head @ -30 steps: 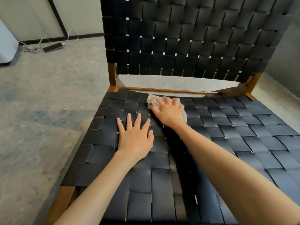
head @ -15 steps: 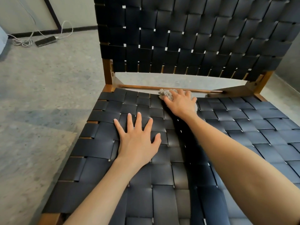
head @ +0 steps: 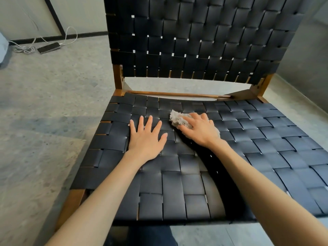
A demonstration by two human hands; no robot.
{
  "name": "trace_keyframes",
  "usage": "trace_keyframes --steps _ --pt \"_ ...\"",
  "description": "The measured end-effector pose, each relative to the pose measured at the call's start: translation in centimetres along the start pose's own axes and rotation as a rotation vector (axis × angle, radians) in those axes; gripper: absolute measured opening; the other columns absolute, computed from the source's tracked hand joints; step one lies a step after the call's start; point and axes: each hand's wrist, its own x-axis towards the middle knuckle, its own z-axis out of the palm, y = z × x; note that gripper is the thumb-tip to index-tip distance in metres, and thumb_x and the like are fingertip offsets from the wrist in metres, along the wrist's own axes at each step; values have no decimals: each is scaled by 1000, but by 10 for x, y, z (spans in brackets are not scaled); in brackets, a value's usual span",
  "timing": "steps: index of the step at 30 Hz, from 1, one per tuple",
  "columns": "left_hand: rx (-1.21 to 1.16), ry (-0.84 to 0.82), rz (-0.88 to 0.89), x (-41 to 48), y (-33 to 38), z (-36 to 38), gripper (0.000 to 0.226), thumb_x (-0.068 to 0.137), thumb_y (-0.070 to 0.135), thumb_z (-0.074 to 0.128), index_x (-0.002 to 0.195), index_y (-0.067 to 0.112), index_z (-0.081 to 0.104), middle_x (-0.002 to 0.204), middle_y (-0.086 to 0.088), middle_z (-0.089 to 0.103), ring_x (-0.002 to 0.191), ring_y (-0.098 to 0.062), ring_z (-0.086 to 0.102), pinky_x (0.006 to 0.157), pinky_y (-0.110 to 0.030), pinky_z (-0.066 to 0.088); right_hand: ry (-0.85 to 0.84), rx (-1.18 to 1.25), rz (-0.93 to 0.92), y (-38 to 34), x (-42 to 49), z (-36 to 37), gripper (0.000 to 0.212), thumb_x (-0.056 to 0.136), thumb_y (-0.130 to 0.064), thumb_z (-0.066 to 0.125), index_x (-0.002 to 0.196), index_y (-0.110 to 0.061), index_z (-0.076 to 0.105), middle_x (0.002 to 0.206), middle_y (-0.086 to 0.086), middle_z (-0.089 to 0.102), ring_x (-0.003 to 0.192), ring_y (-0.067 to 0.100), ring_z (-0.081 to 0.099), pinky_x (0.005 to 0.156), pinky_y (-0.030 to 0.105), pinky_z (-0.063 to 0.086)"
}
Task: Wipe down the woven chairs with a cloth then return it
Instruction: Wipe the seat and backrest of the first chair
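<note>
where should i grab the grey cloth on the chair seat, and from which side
Take the bunched cloth from above, closing the grip round its crumpled mound: it lies soft and heaped on the flat woven seat, with no stiff edge to slide under. The right hand lies over it this way, thumb and forefinger round the loose tuft.

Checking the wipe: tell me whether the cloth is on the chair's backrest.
No, the right hand holds the cloth on the seat.
</note>
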Motion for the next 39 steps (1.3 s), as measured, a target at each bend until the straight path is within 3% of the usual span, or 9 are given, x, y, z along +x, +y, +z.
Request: trace_keyframes --steps 4,11,17,20,23,26,29,33,39 --pt "-41 -24 69 -22 -5 -2 58 99 53 11 151 30 4 160 0 -4 146 -23 -8 119 -42 -5 -22 12 -16 1 -61 -13 40 94 -52 43 133 -42 48 137 -10 45 119 23 35 98 41 30" --pt "-90 28 121 -82 -8 -6 52 101 48 12 151 33 10 160 4 2 147 -16 -2 118 -36 -2 -4 -26 -50 -11 -143 -24 41 95 -55 42 134 -45 47 135 -13 45 116 20 37 94 39 35" --pt "-196 81 172 -139 -31 -14 49 101 44 26 148 31 24 157 10 17 144 -10 15 116 -28 12 68 8 -76 -26 -183 -17 65 80 -68 16 133 -47 47 133 -14 47 111 19 38 87 38 38" --pt "-266 224 115 -165 -51 -16 45 100 40 34 145 32 32 153 13 27 140 -7 27 115 -29 17 112 -11 -78 -43 -192 -15 65 80 -68 12 134 -49 44 134 -15 46 111 20 38 84 38 37" --pt "-245 341 -12 -183 -75 -6 48 101 38 29 148 28 27 157 8 18 144 -12 16 117 -35 6 99 2 -153 -71 -193 -11 62 83 -65 12 135 -50 40 136 -15 44 111 21 37 82 38 35" --pt "-552 257 -156 -200 -91 5 55 99 44 28 151 29 15 159 6 9 146 -15 9 117 -37 8 79 41 -281 -118 -188 -1 57 87 -63 14 137 -48 36 138 -11 43 115 21 36 86 39 36" --pt "-853 271 -112 -216 -97 14 64 97 42 38 151 33 5 158 10 6 142 -3 8 117 -30 11 74 96 -381 -170 -172 8 50 92 -59 19 138 -46 33 140 -8 40 120 23 35 90 43 36" --pt "-895 321 -62 -232 -103 27 73 90 44 53 147 44 7 154 18 15 139 3 15 116 -28 16 61 199 -434 -213 -151 12 45 94 -56 25 136 -48 37 141 -8 40 124 25 32 97 46 32" --pt "-852 382 -56 -237 -98 24 72 88 40 60 149 35 21 147 14 34 134 0 32 111 -24 26 99 159 -502 -211 -157 12 42 94 -54 29 133 -47 42 140 -10 42 121 22 35 94 43 35"
